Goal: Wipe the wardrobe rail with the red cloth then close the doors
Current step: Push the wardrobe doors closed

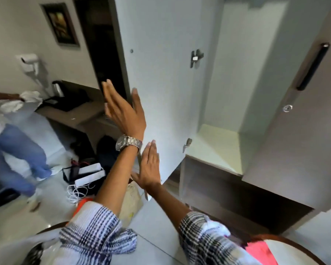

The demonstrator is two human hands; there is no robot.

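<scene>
Head view shows your left hand raised with the fingers spread and straight, holding nothing, its thumb lying at the free edge of the open left wardrobe door. A metal wristwatch sits on that wrist, and the checked sleeve is pushed up the forearm. Your right hand is lower, flat and open with the fingers held together, its palm set against the lower edge of the same door; it also holds nothing.

The left door stands swung out toward you, white on its inner face, with a hinge at its far side. Beyond it the wardrobe interior is white and bare, with a pale shelf at the bottom and a dark recess below that. The right door also stands open; it carries a long dark handle and a small round lock. The rail does not show here.

A patch of red fabric, which may be the red cloth, lies at the bottom right, just beside your right sleeve; you cannot tell for certain.

To the left, bags and white cables lie on the floor, a kettle stands on a brown desk, a wall-mounted hairdryer hangs above it, a framed picture is on the wall, and another person in blue trousers stands at the left edge.
</scene>
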